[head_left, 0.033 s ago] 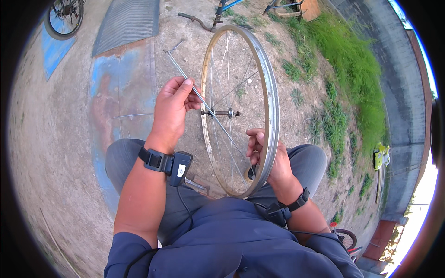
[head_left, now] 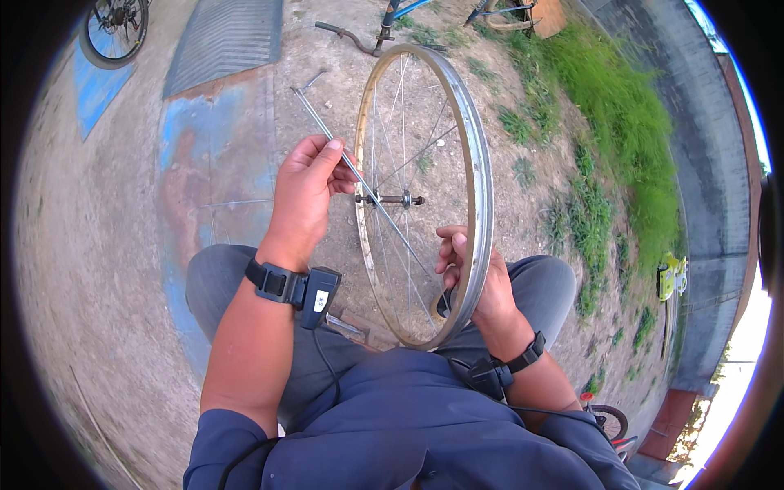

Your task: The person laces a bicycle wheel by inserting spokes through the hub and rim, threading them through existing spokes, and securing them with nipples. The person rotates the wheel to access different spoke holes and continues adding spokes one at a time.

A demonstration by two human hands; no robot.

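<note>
A bicycle wheel (head_left: 478, 155) with a worn, pale rim stands upright in front of me, its lower part between my thighs. Thin spokes run from its hub (head_left: 395, 200) to the rim, with wide gaps between them. My left hand (head_left: 306, 180), left of the wheel, pinches a few loose spokes (head_left: 314, 113) between thumb and fingers. They slant down to the right across the hub, their lower ends close to my right fingers. My right hand (head_left: 492, 287) is closed around the rim at the lower right, fingers curled inside the wheel; the rim hides part of the palm.
Left of the wheel lies a blue-stained sheet (head_left: 220, 147), with a ridged grey panel (head_left: 224, 45) beyond. A handlebar (head_left: 347, 37) and a bicycle frame part (head_left: 384, 28) are ahead. Grass (head_left: 612, 114) grows along the wall (head_left: 694, 163) on the right. Another bicycle wheel (head_left: 114, 33) is at the far left.
</note>
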